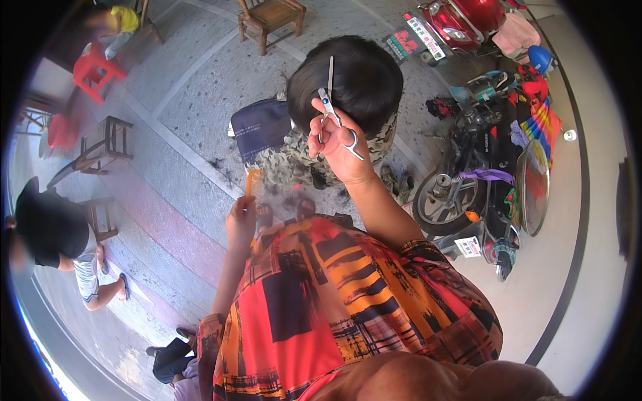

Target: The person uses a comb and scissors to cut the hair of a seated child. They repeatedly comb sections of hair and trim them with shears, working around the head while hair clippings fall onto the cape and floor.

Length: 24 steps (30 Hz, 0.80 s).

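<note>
My right hand (346, 145) grips a pair of thinning shears (327, 103), its fingers at the ring handles. The two blades stand apart, pointing up over the dark hair of a seated person's head (351, 75). Lower and to the left, my left hand (241, 220) holds an orange comb (254, 183), teeth facing right, away from the hair. The seated person wears camouflage-patterned cloth (286, 160), strewn with cut hair. A dark blue printed cloth or bag (263, 125) lies at that person's left side in the picture.
Wooden chairs (273, 20) and red plastic stools (95, 72) stand beyond and to the left. Several people sit at the left, one in a black shirt (52, 220). A motorbike (451, 198) and a red vehicle (459, 27) are at the right. Shoes (396, 181) lie near the seated person.
</note>
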### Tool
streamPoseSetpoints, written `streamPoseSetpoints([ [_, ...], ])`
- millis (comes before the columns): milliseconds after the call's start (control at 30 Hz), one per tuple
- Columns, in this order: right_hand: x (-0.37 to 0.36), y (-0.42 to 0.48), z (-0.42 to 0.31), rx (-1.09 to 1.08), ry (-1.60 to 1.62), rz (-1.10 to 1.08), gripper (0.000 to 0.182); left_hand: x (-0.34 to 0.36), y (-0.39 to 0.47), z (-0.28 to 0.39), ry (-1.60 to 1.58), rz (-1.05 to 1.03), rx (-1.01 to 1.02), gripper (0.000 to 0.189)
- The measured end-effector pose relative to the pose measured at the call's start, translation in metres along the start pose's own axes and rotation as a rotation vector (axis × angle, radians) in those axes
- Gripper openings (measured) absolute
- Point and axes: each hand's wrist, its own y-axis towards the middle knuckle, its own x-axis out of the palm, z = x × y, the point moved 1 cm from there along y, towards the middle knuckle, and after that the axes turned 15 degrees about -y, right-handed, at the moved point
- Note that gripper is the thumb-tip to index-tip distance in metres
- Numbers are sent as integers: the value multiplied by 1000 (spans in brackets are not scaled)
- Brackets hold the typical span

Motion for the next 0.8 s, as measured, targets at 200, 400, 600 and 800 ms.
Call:
streamPoseSetpoints([
  [200, 2, 4, -24, 109, -58, 41, 57, 6, 3, 3, -62, 21, 4, 22],
  [400, -14, -3, -22, 126, -281, -164, 52, 5, 10, 3, -61, -27, 21, 21],
  [600, -31, -44, 9, 517, -1500, -742, 27, -8, 41, 47, -36, 14, -18, 16],
  [800, -32, -81, 2, 565, -1263, -529, 28, 10, 104, 196, 71, 46, 816, 14],
])
